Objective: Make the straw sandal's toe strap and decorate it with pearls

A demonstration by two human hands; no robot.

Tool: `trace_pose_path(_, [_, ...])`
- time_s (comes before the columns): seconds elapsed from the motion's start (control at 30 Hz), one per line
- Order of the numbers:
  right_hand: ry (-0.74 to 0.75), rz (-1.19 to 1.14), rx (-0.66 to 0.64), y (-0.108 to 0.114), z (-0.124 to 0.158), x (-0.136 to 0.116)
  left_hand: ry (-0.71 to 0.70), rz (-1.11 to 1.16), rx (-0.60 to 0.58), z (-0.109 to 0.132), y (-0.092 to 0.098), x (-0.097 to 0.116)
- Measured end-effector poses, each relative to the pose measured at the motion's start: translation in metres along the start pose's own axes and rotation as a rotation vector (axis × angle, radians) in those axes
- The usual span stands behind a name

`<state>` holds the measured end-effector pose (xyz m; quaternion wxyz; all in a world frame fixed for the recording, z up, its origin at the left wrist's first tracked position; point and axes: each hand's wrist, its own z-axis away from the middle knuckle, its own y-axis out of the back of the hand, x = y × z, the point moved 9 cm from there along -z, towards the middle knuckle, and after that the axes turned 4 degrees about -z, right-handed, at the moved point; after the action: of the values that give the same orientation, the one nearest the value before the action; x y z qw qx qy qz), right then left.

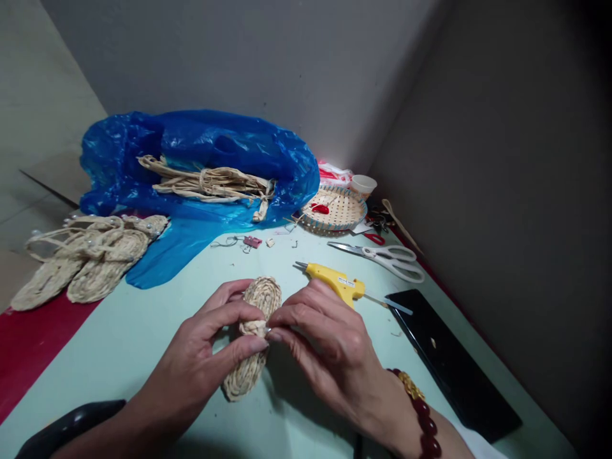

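My left hand (210, 341) holds a woven straw sandal (246, 377) above the table, thumb and fingers closed on a short raised band (253, 328) across its middle. At the right end of that band, my right hand (329, 341) pinches between thumb and forefinger. A small shiny bit shows at those fingertips, too small to name. Just beyond the right hand lies a yellow glue gun (335, 280), a glue stick (389, 303) poking from its back and its nozzle pointing left.
Finished straw sandals (102, 268) lie at the left. A blue plastic bag (201, 134) holds bundled straw (215, 183). Behind are a round woven basket (339, 213) and a paper cup (363, 185). White-handled scissors (382, 257), a pink clip (252, 241) and a black tray (459, 370) lie on the table.
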<state>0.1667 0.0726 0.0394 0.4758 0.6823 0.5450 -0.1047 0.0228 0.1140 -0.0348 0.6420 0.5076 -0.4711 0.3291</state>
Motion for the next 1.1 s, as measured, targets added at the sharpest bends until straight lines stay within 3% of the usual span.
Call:
trace_pose_path(0.37, [-0.215,0.002,0.108,-0.002,0.008,0.012,-0.090,-0.147,-0.009,0.008,0.007,-0.007])
trace_pose_path(0.53, [-0.222,-0.093,0.054,-0.003,0.004,0.013,-0.078,-0.097,-0.017,0.006,0.004,-0.005])
trace_pose_path(0.63, [-0.280,-0.238,0.080,0.011,0.000,0.020,-0.011,-0.001,0.022,0.003,0.005,-0.004])
trace_pose_path(0.77, [-0.412,-0.363,0.296,0.050,0.005,0.040,0.100,0.108,0.126,0.001,0.013,-0.014])
trace_pose_path(0.87, [-0.478,-0.566,0.411,0.063,0.013,0.058,0.117,0.139,0.160,0.000,0.020,-0.024])
trace_pose_path(0.93, [-0.500,-0.705,0.380,0.055,0.014,0.065,0.128,0.157,0.171,0.001,0.025,-0.029])
trace_pose_path(1.1, [-0.624,-0.856,0.149,0.010,0.011,0.064,0.161,0.176,0.236,0.010,0.035,-0.029])
